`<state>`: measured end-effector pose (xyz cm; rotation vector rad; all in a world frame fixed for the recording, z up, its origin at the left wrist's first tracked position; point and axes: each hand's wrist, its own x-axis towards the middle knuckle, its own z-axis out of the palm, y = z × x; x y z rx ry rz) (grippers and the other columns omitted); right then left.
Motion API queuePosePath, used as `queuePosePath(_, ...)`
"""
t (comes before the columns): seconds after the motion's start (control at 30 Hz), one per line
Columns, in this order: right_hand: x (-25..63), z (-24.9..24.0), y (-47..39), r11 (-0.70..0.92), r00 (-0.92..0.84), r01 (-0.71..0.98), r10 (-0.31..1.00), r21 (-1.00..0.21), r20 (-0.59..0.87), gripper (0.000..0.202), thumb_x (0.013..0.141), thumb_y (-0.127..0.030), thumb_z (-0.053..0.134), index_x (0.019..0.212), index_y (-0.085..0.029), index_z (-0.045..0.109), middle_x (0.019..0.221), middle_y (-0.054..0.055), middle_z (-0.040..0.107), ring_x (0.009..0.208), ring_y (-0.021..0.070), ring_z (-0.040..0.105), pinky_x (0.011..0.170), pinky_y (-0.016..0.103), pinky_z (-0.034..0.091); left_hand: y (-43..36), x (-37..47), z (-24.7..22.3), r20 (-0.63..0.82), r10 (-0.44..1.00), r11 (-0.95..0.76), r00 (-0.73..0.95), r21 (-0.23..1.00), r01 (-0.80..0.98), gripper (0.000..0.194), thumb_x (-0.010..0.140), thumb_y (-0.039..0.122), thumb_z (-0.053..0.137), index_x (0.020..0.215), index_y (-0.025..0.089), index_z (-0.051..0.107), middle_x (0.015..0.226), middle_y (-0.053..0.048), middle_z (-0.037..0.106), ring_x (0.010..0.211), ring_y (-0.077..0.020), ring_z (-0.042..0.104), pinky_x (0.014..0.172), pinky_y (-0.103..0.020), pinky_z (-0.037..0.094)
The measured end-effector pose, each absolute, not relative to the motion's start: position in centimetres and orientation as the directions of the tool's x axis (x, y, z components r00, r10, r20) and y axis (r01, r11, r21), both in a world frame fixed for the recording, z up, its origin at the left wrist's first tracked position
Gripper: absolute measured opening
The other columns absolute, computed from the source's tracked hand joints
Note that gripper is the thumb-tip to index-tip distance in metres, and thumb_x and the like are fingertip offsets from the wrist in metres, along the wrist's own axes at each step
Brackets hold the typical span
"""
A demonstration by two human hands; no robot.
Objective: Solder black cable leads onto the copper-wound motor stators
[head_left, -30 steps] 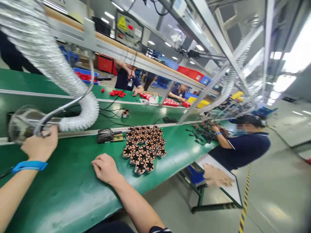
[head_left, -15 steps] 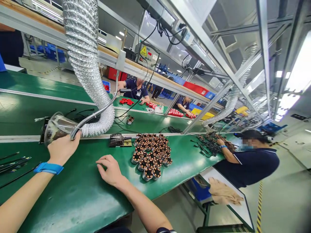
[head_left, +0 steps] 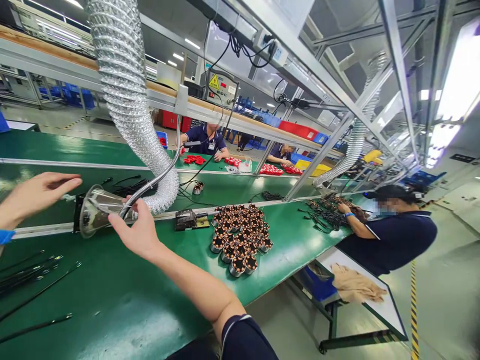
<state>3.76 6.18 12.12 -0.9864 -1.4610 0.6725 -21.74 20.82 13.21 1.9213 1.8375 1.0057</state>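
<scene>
My left hand (head_left: 41,192) is raised at the far left, fingers apart and holding nothing, left of the clear funnel hood (head_left: 98,210). My right hand (head_left: 139,231) is at the funnel's narrow end, its thumb and fingers spread around the thin flexible metal tube (head_left: 152,184); whether the fingertips press on it is hard to see. A wide silver duct (head_left: 123,95) comes down behind and joins the funnel. Copper-wound motor stators (head_left: 240,237) stand grouped on the green table (head_left: 142,305), beside a small dark metal fixture (head_left: 186,220).
Black cables (head_left: 33,272) lie at the left of the table. A co-worker in a dark shirt (head_left: 390,240) handles a cable pile (head_left: 320,215) at the right. Two people sit across the bench near red parts (head_left: 194,159). A slanted metal post (head_left: 303,177) rises beyond the stators.
My left hand has let go of the metal tube by the funnel and moved left. My right hand has moved from above the table up to the tube. The view has shifted slightly.
</scene>
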Motion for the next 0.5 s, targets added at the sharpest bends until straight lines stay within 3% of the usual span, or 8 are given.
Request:
queuePosePath(0.1, 1.6, 11.6, 7.5, 0.402, 0.084, -0.039, 0.914, -0.915, 0.398, 0.021, 0.088, -0.031, 0.061, 0.103, -0.018, 0.061, 0.083, -0.001, 0.064, 0.075, 0.014, 0.062, 0.075, 0.027, 0.052, 22.6, -18.9, 13.0, 0.159, 0.983, -0.177, 0.093, 0.674, 0.717, 0.058, 0.082, 0.045, 0.053, 0.123, 0.006, 0.064, 0.139, -0.014, 0.058, 0.124, -0.026, 0.051, 0.114, -0.041, 0.031)
queuePosePath(0.17, 1.2, 10.9, 8.0, 0.389, 0.09, -0.105, 0.92, -0.915, 0.381, 0.017, 0.09, -0.034, 0.056, 0.09, -0.017, 0.059, 0.07, -0.004, 0.056, 0.063, 0.0111, 0.055, 0.065, 0.022, 0.047, 22.9, -17.9, 12.1, 0.091, 0.991, -0.136, 0.102, 0.74, 0.659, 0.058, 0.087, 0.043, 0.048, 0.127, 0.003, 0.06, 0.139, -0.015, 0.057, 0.124, -0.0253, 0.05, 0.114, -0.04, 0.031)
queuePosePath(0.4, 4.2, 8.6, 7.1, 0.413, 0.263, -0.129, 0.891, -0.902, 0.371, 0.032, 0.091, -0.049, 0.054, 0.079, -0.019, 0.049, 0.061, -0.007, 0.044, 0.055, 0.0098, 0.042, 0.052, 0.021, 0.039, 19.9, -19.0, 9.4, 0.152, 0.978, -0.209, 0.144, 0.667, 0.715, 0.053, 0.084, 0.054, 0.045, 0.123, 0.02, 0.059, 0.137, -0.009, 0.059, 0.117, -0.0285, 0.056, 0.103, -0.039, 0.04)
queuePosePath(0.5, 6.5, 8.1, 6.8, 0.418, 0.305, -0.175, 0.884, -0.892, 0.354, 0.036, 0.09, -0.053, 0.055, 0.075, -0.021, 0.046, 0.055, -0.008, 0.041, 0.049, 0.0087, 0.039, 0.049, 0.021, 0.039, 16.9, -18.7, 9.1, 0.161, 0.979, -0.199, 0.127, 0.599, 0.776, 0.055, 0.08, 0.061, 0.043, 0.117, 0.024, 0.058, 0.125, -0.007, 0.065, 0.106, -0.0304, 0.062, 0.094, -0.038, 0.045)
